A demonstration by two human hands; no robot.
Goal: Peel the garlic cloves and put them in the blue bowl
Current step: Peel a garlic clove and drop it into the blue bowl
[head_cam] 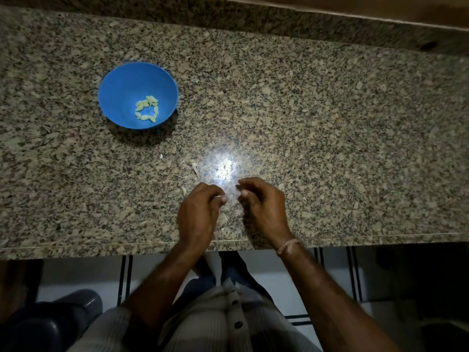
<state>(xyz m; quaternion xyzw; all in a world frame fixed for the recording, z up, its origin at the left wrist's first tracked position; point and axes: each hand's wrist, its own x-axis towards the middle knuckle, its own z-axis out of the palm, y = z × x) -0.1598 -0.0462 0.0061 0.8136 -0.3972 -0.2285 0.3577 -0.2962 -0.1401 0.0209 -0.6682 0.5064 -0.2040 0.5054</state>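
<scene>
The blue bowl (119,85) stands on the granite counter at the left, with several peeled pale garlic cloves (147,109) in its bottom. My left hand (199,212) is near the counter's front edge, with its fingers curled. Its thumb and forefinger pinch a small pale garlic clove (218,197), which is mostly hidden. My right hand (262,205) is just to the right of it, a small gap apart. Its fingers are curled and the thumb is pressed to the forefinger. I see nothing between them.
Scraps of garlic skin (194,166) lie on the granite counter (330,138) ahead of and between my hands. A lamp glare (224,168) shines just beyond my fingers. A raised back ledge (279,19) runs along the far side. The counter's front edge (101,246) is below my wrists.
</scene>
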